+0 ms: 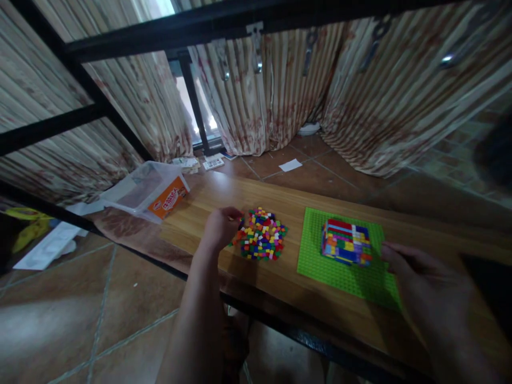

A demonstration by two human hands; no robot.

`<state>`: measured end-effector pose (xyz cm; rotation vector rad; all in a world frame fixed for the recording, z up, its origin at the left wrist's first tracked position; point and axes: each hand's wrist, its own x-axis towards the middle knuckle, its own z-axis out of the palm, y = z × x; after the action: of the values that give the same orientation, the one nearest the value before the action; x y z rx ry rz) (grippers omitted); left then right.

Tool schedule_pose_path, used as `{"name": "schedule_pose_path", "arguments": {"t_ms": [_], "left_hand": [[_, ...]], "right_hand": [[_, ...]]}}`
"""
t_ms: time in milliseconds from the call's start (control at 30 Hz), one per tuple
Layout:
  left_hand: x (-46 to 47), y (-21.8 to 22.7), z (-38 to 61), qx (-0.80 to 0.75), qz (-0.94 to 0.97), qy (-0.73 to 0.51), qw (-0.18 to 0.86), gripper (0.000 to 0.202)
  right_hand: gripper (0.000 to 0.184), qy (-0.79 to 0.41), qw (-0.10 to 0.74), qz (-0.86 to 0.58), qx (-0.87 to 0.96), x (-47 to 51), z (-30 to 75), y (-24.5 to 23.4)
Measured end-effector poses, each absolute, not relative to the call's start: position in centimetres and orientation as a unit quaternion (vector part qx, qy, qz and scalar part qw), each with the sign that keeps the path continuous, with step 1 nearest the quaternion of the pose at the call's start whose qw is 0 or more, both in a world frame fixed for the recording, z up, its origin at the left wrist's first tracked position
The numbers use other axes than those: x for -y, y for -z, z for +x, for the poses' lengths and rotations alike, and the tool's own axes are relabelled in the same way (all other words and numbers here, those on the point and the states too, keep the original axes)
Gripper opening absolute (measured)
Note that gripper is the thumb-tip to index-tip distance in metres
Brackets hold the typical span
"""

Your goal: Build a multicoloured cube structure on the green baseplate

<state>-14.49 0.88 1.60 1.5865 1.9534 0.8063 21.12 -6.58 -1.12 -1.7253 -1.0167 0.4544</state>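
Note:
A heap of small bricks (pixel 262 234) in several colours lies on the wooden table (pixel 240 192). My left hand (pixel 220 228) rests at the heap's left edge, its fingers curled into the bricks; whether it holds one is hidden. To the right lies a green baseplate (pixel 320 261) with a boxy, many-coloured brick build (pixel 346 242) on it. Just right of that build, over the plate's right edge, hovers my right hand (pixel 424 282) with its fingers loosely apart and nothing in it.
A clear plastic box (pixel 146 189) with an orange label lies tipped at the table's left end. Black metal frame bars (pixel 240 21) cross overhead and along the left. Curtains hang behind, with papers on the tiled floor (pixel 290 165).

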Motion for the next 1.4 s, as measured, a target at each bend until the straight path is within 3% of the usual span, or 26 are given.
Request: {"name": "schedule_pose_path", "arguments": {"t_ms": [433, 700, 900, 1033, 1300, 1400], "left_hand": [[-0.7, -0.7, -10.8, -0.694, 0.679, -0.170, 0.168, 0.016], [-0.8, -0.5, -9.2, -0.711, 0.679, -0.127, 0.132, 0.021], [-0.7, -0.3, -9.0, -0.719, 0.681, -0.095, 0.103, 0.030], [-0.4, -0.3, -8.6, -0.726, 0.678, -0.085, 0.078, 0.032], [-0.7, -0.2, -8.7, -0.724, 0.673, -0.126, 0.090, 0.028], [-0.8, -0.7, -9.0, -0.683, 0.668, -0.217, 0.202, 0.020]], "right_hand": [[0.027, -0.210, 0.520, -0.712, 0.422, 6.2, 20.3, 1.2], [0.023, -0.215, 0.522, -0.701, 0.435, 6.1, 20.4, 1.5], [0.035, -0.188, 0.519, -0.708, 0.441, 6.0, 20.9, 2.0], [0.028, -0.204, 0.526, -0.693, 0.449, 6.0, 20.6, 1.8], [0.025, -0.198, 0.546, -0.680, 0.448, 5.7, 20.5, 1.8], [0.020, -0.195, 0.567, -0.664, 0.446, 5.8, 20.3, 1.5]]}}
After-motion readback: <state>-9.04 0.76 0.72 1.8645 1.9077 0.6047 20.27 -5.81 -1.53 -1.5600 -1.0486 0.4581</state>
